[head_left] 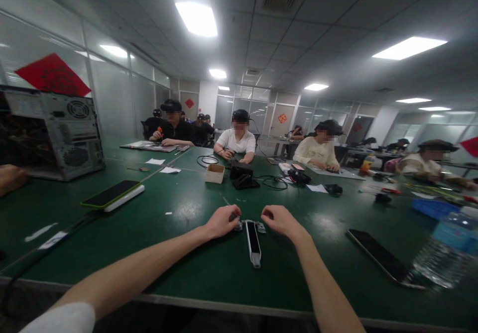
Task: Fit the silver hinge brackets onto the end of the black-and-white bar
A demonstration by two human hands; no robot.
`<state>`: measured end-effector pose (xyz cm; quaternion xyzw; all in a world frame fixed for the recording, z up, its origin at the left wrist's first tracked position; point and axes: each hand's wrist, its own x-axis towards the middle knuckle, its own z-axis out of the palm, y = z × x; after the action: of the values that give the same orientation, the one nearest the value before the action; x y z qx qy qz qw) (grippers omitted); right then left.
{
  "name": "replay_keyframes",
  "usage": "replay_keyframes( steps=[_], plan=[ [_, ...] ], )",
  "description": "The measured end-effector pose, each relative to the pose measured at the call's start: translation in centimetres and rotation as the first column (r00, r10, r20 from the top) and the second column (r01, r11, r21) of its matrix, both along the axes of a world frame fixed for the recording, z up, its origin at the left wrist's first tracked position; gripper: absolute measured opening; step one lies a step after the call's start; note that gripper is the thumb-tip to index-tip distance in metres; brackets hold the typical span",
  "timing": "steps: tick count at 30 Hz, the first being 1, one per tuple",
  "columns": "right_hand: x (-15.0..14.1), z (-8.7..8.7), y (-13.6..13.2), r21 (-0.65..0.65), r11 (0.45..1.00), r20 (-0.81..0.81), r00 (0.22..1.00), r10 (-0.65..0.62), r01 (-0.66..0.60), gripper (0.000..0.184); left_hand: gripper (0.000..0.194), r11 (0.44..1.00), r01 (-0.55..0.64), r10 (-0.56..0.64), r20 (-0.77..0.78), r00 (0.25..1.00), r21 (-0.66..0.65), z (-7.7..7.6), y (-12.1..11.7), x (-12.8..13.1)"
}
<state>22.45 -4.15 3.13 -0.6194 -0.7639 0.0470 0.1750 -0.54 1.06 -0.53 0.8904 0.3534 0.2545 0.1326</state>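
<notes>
A slim, long device with a black face and a pale frame (253,238) lies on the green table, its narrow end towards me. Small metallic pieces stick out on both sides of its far end. My left hand (223,221) is closed, fingers bent in at the left metallic piece (238,224); what the fingertips grip is too small to make out. On the other side, my right hand (283,219) is closed too, its curled fingertips just above the right metallic piece (262,228). Whatever they hold is hidden.
A smartphone-like slab (379,256) and a water bottle (446,248) stand to the right, near a blue tray (435,208). Leftward lie a green-edged phone (112,193) and an opened computer case (74,139). A small box (214,173) and a black stand (242,176) are ahead; several people sit beyond.
</notes>
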Motion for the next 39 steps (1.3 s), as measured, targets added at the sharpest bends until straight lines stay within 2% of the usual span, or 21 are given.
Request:
replay_keyframes(
  steps=[7, 19, 26, 33, 39],
  plan=[
    [0.38, -0.39, 0.20, -0.096, 0.995, -0.043, 0.999, 0.004, -0.008, 0.017, 0.017, 0.999, 0.037, -0.037, 0.001, 0.999, -0.001, -0.07, 0.22, -0.12],
    [-0.05, 0.07, -0.28, -0.193, 0.981, -0.067, 0.998, -0.019, 0.005, 0.017, 0.013, 0.996, 0.021, -0.015, 0.059, 0.998, -0.092, -0.10, 0.12, -0.10],
    [-0.18, 0.34, -0.44, -0.186, 0.983, -0.046, 0.999, -0.008, 0.000, 0.017, 0.013, 0.989, 0.036, -0.019, 0.123, 0.992, -0.143, 0.21, -0.03, -0.04],
    [-0.03, -0.19, -0.05, -0.216, 0.976, -0.062, 0.998, 0.014, -0.028, 0.017, 0.015, 0.978, 0.104, -0.076, 0.156, 0.985, -0.179, 0.01, 0.53, -0.17],
    [-0.09, -0.29, -0.04, -0.217, 0.976, -0.064, 0.998, 0.017, -0.031, 0.018, 0.017, 0.983, 0.069, -0.047, 0.129, 0.991, -0.173, 0.27, 0.60, -0.34]
  ],
)
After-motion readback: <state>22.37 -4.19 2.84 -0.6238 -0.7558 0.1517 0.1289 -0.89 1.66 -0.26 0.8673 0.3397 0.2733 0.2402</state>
